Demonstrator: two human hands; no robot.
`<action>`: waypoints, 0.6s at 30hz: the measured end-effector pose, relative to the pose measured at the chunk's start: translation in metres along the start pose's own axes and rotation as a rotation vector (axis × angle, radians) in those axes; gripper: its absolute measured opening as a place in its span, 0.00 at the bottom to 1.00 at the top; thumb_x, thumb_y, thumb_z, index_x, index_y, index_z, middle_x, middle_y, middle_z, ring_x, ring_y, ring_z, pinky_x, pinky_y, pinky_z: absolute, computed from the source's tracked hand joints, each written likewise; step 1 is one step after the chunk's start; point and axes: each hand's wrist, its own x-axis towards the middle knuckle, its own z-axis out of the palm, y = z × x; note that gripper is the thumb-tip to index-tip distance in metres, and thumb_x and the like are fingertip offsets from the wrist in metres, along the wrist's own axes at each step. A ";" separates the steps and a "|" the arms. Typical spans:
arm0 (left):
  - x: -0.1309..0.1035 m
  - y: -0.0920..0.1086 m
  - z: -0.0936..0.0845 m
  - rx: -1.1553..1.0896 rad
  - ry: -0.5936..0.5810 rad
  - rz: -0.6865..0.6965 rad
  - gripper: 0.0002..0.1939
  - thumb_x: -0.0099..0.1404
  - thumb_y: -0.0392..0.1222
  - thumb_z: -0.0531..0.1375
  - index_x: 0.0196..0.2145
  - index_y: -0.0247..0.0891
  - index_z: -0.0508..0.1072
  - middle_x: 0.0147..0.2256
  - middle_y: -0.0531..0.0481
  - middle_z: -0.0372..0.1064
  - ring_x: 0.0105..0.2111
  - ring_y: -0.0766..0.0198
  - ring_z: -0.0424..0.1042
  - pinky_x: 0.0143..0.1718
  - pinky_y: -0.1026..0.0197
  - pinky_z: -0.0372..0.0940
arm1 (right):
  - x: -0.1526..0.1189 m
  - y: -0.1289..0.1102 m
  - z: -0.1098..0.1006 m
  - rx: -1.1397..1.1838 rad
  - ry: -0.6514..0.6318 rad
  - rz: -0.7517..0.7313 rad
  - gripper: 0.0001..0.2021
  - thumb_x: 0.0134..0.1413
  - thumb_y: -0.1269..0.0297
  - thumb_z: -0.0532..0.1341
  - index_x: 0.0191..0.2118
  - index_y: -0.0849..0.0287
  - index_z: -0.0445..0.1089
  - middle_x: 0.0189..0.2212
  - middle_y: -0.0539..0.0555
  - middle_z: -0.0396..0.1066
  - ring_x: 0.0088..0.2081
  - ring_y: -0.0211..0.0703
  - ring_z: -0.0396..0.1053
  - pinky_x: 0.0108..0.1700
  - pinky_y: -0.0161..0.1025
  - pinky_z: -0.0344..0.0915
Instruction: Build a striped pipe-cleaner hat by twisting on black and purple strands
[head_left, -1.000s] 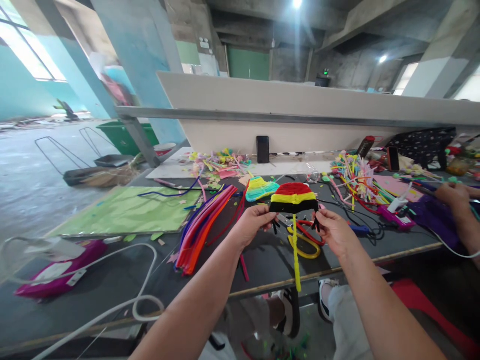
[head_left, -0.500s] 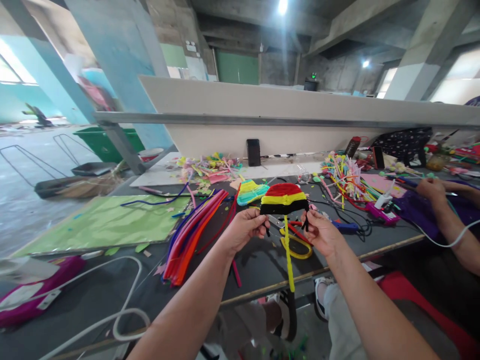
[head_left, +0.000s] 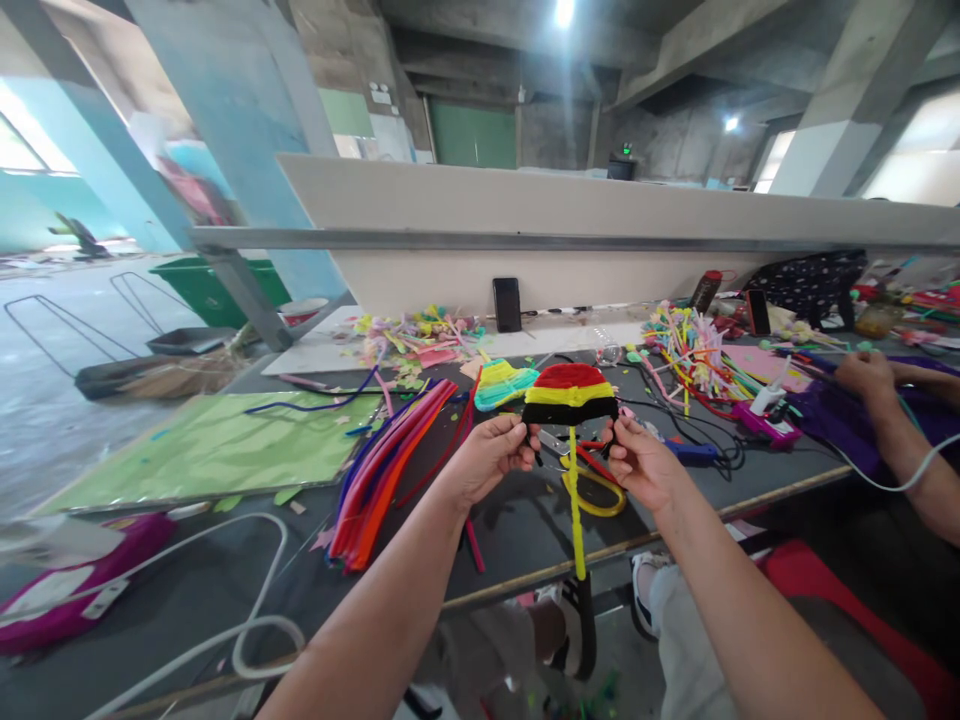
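Between my hands is a dome-shaped pipe cleaner piece (head_left: 570,393), banded red, yellow and black from top to bottom. A yellow pipe cleaner strip (head_left: 576,510) hangs down from its middle. My left hand (head_left: 496,455) pinches the black band's left end, and my right hand (head_left: 636,460) pinches its right end, where short black ends stick out. Behind it on the table lies a yellow and turquoise pipe cleaner piece (head_left: 504,384). Scissors with yellow handles (head_left: 600,497) lie beneath, partly hidden by the held piece and strip.
A bundle of pink, purple and orange pipe cleaners (head_left: 390,470) lies left of my hands, beside a green sheet (head_left: 217,445). A phone (head_left: 507,304) leans at the back. White cables (head_left: 262,620) loop front left. At right, another person's hand (head_left: 866,375) works near a purple power strip (head_left: 765,425).
Almost nothing differs. The held piece and both hands have shifted very slightly, with the grip at both ends unchanged.
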 end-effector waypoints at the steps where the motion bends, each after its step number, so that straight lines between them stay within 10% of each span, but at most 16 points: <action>1: 0.000 0.000 0.000 0.002 -0.003 -0.003 0.15 0.57 0.45 0.64 0.36 0.29 0.73 0.29 0.47 0.70 0.22 0.72 0.68 0.24 0.69 0.66 | 0.000 0.000 0.000 0.011 0.003 0.005 0.10 0.44 0.70 0.69 0.32 0.59 0.68 0.24 0.47 0.70 0.18 0.25 0.60 0.15 0.21 0.54; 18: 0.001 -0.002 -0.004 0.016 -0.002 -0.005 0.13 0.58 0.45 0.64 0.31 0.29 0.72 0.28 0.48 0.71 0.21 0.72 0.68 0.24 0.68 0.66 | 0.002 0.003 0.003 0.066 0.032 -0.018 0.09 0.42 0.73 0.70 0.30 0.59 0.70 0.24 0.48 0.70 0.20 0.25 0.62 0.21 0.21 0.63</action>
